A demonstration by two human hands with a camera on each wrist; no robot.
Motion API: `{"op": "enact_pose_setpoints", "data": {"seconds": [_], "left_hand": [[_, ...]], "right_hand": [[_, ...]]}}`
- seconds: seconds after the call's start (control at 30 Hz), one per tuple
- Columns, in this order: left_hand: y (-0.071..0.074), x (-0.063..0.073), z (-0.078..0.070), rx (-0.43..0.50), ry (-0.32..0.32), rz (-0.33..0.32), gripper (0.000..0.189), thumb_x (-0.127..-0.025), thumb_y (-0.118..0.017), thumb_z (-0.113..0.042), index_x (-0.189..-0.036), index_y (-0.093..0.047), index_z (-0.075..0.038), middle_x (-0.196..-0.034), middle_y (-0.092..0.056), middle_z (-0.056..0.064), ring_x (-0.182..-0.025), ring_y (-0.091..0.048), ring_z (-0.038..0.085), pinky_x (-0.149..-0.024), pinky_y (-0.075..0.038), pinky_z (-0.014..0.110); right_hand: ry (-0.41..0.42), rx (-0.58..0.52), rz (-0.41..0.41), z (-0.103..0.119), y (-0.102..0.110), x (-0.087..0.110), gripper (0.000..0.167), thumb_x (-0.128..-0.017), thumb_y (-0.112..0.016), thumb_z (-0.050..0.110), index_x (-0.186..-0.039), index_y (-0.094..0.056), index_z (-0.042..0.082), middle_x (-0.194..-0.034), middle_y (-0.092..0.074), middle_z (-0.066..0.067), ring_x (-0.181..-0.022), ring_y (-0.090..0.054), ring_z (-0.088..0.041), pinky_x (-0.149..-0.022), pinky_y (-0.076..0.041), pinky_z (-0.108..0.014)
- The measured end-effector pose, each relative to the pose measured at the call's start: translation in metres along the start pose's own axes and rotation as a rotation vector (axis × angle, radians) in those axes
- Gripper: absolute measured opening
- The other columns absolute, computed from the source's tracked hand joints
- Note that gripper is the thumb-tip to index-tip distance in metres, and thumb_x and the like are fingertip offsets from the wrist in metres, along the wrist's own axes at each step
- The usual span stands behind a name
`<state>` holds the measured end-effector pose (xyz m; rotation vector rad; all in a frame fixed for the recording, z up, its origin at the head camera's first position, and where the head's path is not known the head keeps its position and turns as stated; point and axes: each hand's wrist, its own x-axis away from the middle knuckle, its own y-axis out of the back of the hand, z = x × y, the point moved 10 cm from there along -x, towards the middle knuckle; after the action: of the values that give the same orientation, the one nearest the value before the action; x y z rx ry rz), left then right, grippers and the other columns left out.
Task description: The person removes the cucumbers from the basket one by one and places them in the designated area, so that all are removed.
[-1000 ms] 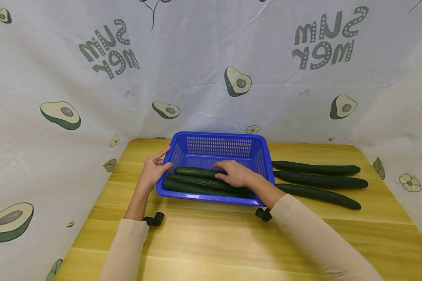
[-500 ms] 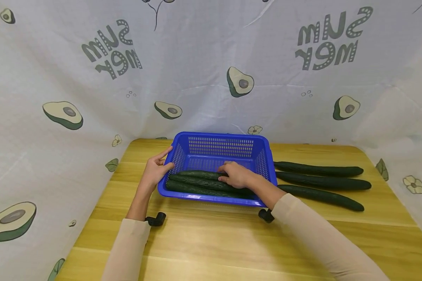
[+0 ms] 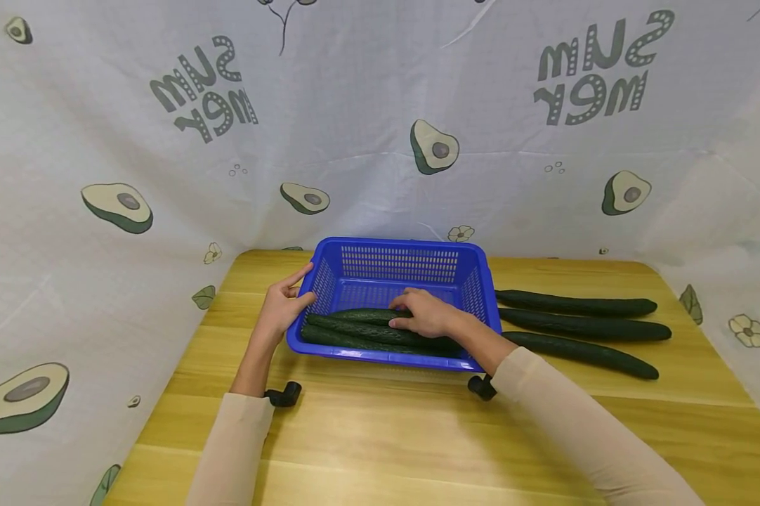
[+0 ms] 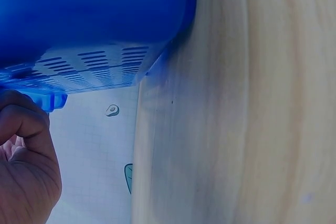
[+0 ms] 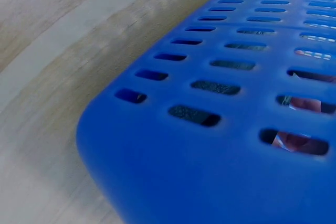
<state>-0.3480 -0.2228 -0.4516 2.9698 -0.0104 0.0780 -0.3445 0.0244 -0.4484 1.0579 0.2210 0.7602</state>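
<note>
A blue plastic basket [image 3: 405, 243] with slotted walls stands on the table, several dark green cucumbers [image 3: 355, 341] lying lengthwise along its front side. My left hand [image 3: 281, 308] grips the basket's left rim, thumb on the inner side; the left wrist view shows the curled fingers of that hand [image 4: 26, 156] by the rim. Inside the basket, my right hand [image 3: 427, 314] holds the rearmost cucumber [image 3: 370, 315] from above, covering its right part. In the right wrist view the basket wall [image 5: 157, 156] blocks most of that hand, with bits of fingers [image 5: 302, 144] showing through slots.
Three more cucumbers [image 3: 585, 325] lie side by side on the wooden table [image 3: 380, 436] right of the basket, their left ends close to its wall. A curtain [image 3: 355, 105] printed with avocados hangs behind and around the table.
The rearmost cucumber's left end has shifted toward the front of the basket, closer to the others, with my right hand on it. The left hand has kept its place on the rim.
</note>
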Motion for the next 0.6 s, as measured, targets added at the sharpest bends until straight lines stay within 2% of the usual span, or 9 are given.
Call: {"op": "enact_pose_setpoints", "data": {"seconds": [0.1,0.23,0.37,0.47,0.6], "left_hand": [[0.0003,-0.0010,0.0015,0.007,0.005,-0.007,0.069,-0.091,-0.068,-0.002,-0.153,-0.052,-0.028,-0.097,-0.072,0.033,-0.062,-0.070,0.013,-0.058,-0.060,0.029],[0.0007,-0.0019,0.0033,0.010,0.008,-0.010,0.069,-0.091,-0.068,-0.002,-0.153,-0.052,-0.026,-0.089,-0.074,0.027,-0.065,-0.072,0.016,-0.059,-0.061,0.029],[0.0001,-0.0025,0.0049,0.018,0.014,-0.009,0.070,-0.090,-0.069,-0.001,-0.153,-0.052,-0.026,-0.083,-0.074,0.021,-0.064,-0.072,0.016,-0.059,-0.061,0.030],[-0.0002,-0.0027,0.0048,0.015,0.014,-0.006,0.070,-0.090,-0.069,-0.002,-0.154,-0.052,-0.027,-0.086,-0.074,0.023,-0.064,-0.072,0.015,-0.060,-0.062,0.031],[0.0011,-0.0019,0.0026,-0.001,0.013,-0.013,0.070,-0.090,-0.069,-0.003,-0.153,-0.052,-0.028,-0.095,-0.074,0.029,-0.066,-0.073,0.016,-0.060,-0.062,0.031]], "right_hand": [[-0.012,-0.028,-0.010,-0.0014,0.0007,-0.0004,0.039,-0.102,-0.065,0.032,-0.132,-0.067,0.007,-0.127,-0.068,-0.014,-0.121,-0.063,-0.032,-0.101,-0.053,-0.048],[-0.018,-0.050,-0.034,-0.0031,0.0023,-0.0011,0.036,-0.100,-0.068,0.034,-0.127,-0.068,0.009,-0.123,-0.071,-0.012,-0.119,-0.065,-0.031,-0.099,-0.054,-0.047],[0.003,-0.038,-0.049,-0.0009,0.0031,-0.0007,0.043,-0.099,-0.070,0.034,-0.133,-0.067,0.007,-0.124,-0.071,-0.014,-0.118,-0.066,-0.032,-0.098,-0.055,-0.047],[0.023,-0.031,-0.059,0.0022,0.0038,-0.0002,0.046,-0.098,-0.070,0.033,-0.136,-0.067,0.007,-0.125,-0.071,-0.015,-0.118,-0.066,-0.031,-0.098,-0.055,-0.048],[0.043,-0.048,-0.086,0.0064,0.0071,0.0002,0.043,-0.098,-0.071,0.033,-0.132,-0.069,0.006,-0.122,-0.072,-0.013,-0.115,-0.066,-0.030,-0.097,-0.055,-0.047]]}}
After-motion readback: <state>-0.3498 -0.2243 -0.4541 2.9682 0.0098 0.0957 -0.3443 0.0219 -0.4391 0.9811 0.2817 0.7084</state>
